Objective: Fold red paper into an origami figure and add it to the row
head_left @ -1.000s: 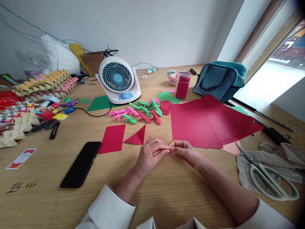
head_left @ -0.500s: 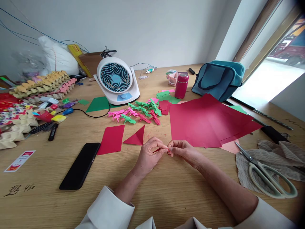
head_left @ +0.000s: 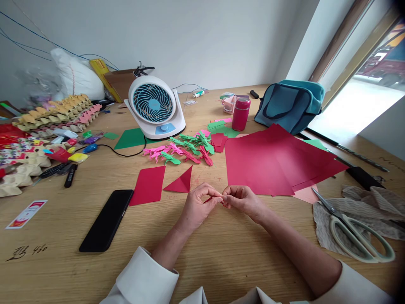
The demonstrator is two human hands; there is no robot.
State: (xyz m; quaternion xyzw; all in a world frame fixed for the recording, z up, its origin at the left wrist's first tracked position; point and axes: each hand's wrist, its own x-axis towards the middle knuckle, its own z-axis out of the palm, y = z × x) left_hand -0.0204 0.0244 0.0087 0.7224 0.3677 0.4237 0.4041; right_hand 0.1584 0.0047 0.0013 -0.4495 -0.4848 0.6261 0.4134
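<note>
My left hand [head_left: 198, 207] and my right hand [head_left: 242, 200] meet over the wooden table [head_left: 202, 261], fingertips pinched together on a small folded red paper piece [head_left: 209, 199]. Only a sliver of that paper shows between the fingers. Just beyond my left hand lie a red paper triangle [head_left: 182, 182] and a red paper rectangle [head_left: 148, 185]. A stack of large red paper sheets [head_left: 278, 160] lies beyond my right hand. A heap of small pink, green and red folded paper figures [head_left: 183, 150] sits farther back.
A black phone [head_left: 106, 219] lies to the left. Scissors [head_left: 354, 230] rest on a cloth at the right. At the back stand a small white fan [head_left: 155, 105], a red flask [head_left: 240, 114] and a teal bag [head_left: 289, 103]. Pens, cartons and clutter fill the left edge.
Both hands stay pinched on the small red paper; the fingers have shifted slightly as they work it. The view has drifted a little.
</note>
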